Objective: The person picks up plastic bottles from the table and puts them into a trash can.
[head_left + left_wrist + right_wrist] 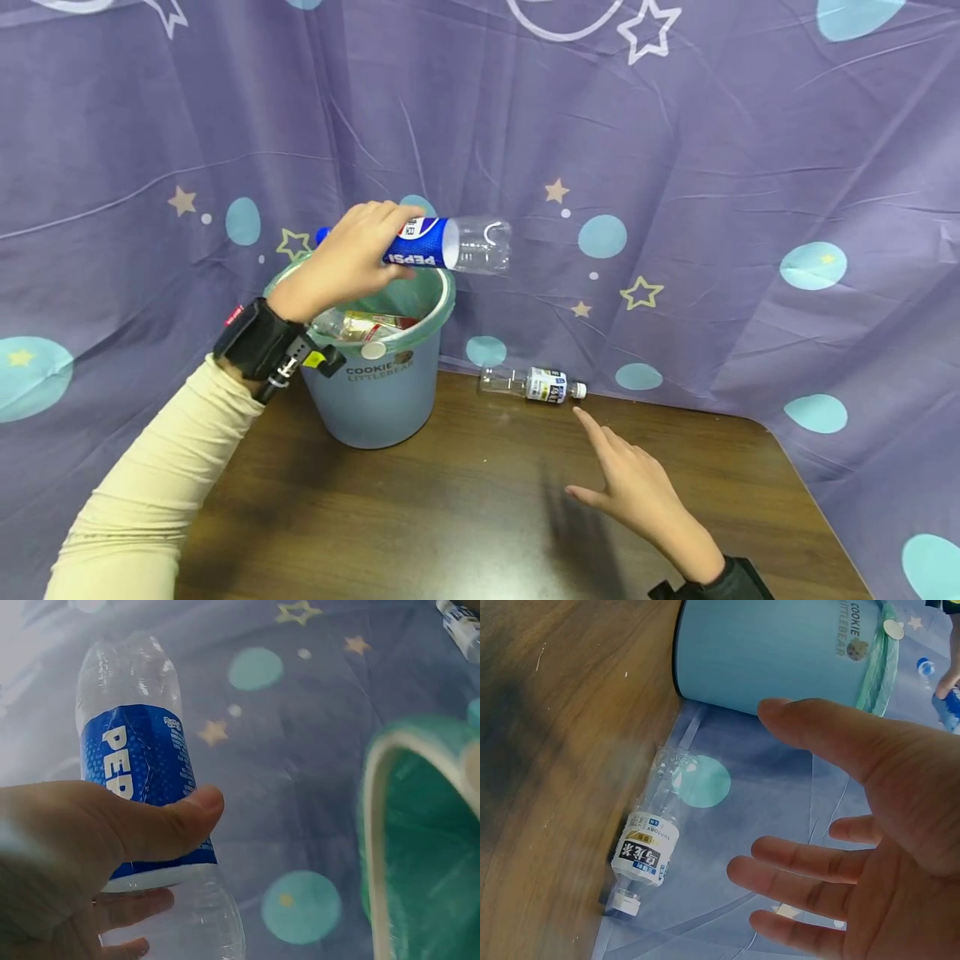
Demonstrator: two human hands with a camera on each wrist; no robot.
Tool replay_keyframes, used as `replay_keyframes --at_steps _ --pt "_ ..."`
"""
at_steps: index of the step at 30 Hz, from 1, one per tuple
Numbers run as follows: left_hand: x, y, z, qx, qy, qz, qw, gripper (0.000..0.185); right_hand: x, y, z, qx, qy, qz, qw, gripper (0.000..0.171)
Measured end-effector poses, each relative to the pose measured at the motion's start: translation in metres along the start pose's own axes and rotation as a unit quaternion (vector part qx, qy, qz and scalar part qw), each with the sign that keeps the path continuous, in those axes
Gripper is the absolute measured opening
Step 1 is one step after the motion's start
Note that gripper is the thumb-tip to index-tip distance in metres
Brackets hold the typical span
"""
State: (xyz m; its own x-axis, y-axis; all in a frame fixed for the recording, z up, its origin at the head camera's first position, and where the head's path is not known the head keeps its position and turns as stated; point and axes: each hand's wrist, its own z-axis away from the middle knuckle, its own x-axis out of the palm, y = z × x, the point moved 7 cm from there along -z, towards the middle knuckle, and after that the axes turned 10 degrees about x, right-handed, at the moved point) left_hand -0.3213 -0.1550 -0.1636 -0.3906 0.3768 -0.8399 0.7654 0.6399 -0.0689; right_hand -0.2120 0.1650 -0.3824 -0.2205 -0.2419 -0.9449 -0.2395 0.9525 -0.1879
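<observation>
My left hand (360, 250) grips an empty Pepsi bottle (480, 244) with a blue label, holding it sideways above the rim of a blue bucket (375, 408). In the left wrist view the thumb lies across the label of the Pepsi bottle (139, 754). My right hand (637, 483) is held over the table with fingers spread and nothing in them. Just beyond its fingertips, a clear bottle (546, 385) with a white label and white cap lies on its side at the table's back edge. The right wrist view shows that bottle (643, 844) apart from the hand.
A green liner (442, 312) covers the bucket's rim, and crumpled packaging (375, 323) and clear plastic lie inside. The brown wooden table (420, 517) runs up to a purple curtain (712, 208) with stars and dots behind it.
</observation>
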Motion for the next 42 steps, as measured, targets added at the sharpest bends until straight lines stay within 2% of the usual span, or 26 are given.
replay_keyframes --at_steps 5,11,19,23,28,34,42 --pt "0.018 -0.025 -0.003 -0.023 -0.05 0.012 0.9984 0.072 0.002 0.001 0.001 0.002 0.001 -0.002 1.0 0.108" --pt "0.041 -0.055 -0.004 -0.062 -0.099 0.047 0.992 0.073 0.006 0.003 0.005 0.006 -0.004 -0.001 1.0 0.106" --pt "0.05 -0.082 -0.004 -0.115 -0.143 0.078 0.9799 0.073 0.013 0.005 0.007 0.014 -0.023 -0.008 1.0 0.105" --pt "0.052 -0.091 -0.007 -0.125 -0.158 0.072 0.9768 0.075 0.014 0.006 0.007 0.016 -0.029 -0.013 0.999 0.105" --pt "0.058 -0.1 -0.01 -0.124 -0.161 0.069 0.9767 0.074 0.016 0.006 0.008 0.02 -0.036 -0.016 0.999 0.104" --pt "0.073 -0.107 -0.004 -0.135 -0.176 0.109 0.9691 0.067 0.018 0.006 0.011 0.03 -0.048 -0.022 0.998 0.103" --pt "0.096 -0.112 0.006 -0.142 -0.218 0.126 0.9572 0.066 0.022 0.01 0.013 0.04 -0.058 -0.024 0.997 0.101"
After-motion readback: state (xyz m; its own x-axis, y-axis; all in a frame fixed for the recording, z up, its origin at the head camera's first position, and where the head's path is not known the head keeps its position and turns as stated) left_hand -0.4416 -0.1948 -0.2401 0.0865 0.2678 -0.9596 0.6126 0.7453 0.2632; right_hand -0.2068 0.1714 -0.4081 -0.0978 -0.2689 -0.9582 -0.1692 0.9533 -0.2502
